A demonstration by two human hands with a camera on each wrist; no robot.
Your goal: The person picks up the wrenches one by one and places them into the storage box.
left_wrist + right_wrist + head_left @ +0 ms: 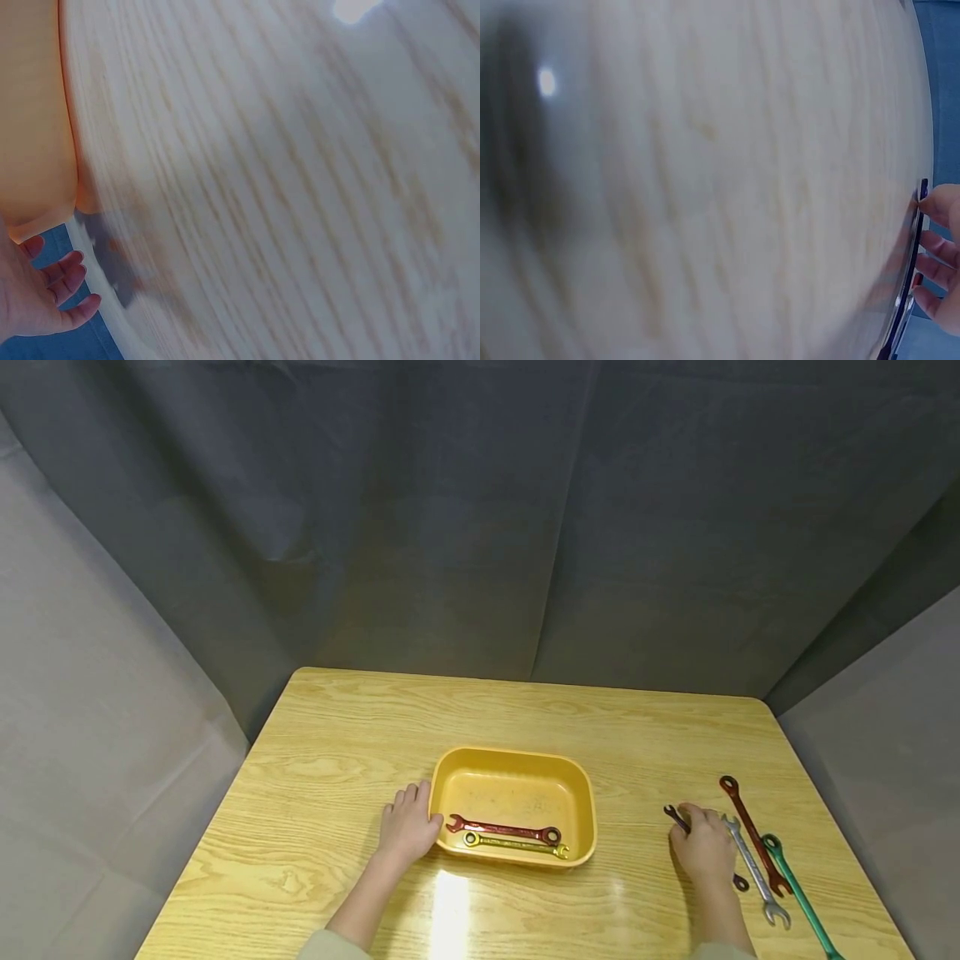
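A yellow plastic bin (pixel 517 861) holds a red wrench (pixel 502 829) and a gold wrench (pixel 517 844), lying side by side along its near wall. My left hand (pixel 408 823) grips the bin's left rim, thumb over the edge and fingers outside; the left wrist view shows those fingers (pixel 67 281) beside the bin wall. To the right, my right hand (pixel 703 843) pinches a dark wrench (pixel 740 882) on the table between thumb and fingers. Its middle is hidden under the hand. In the right wrist view, the fingertips (pixel 928 268) meet the dark wrench (pixel 909 281).
Just right of my right hand lie a silver wrench (pixel 752 868), a dark red wrench (pixel 753 835) and a green wrench (pixel 802 893), roughly parallel. The wooden table (pixel 360 718) has grey cloth (pixel 420 527) hanging behind it and at both sides.
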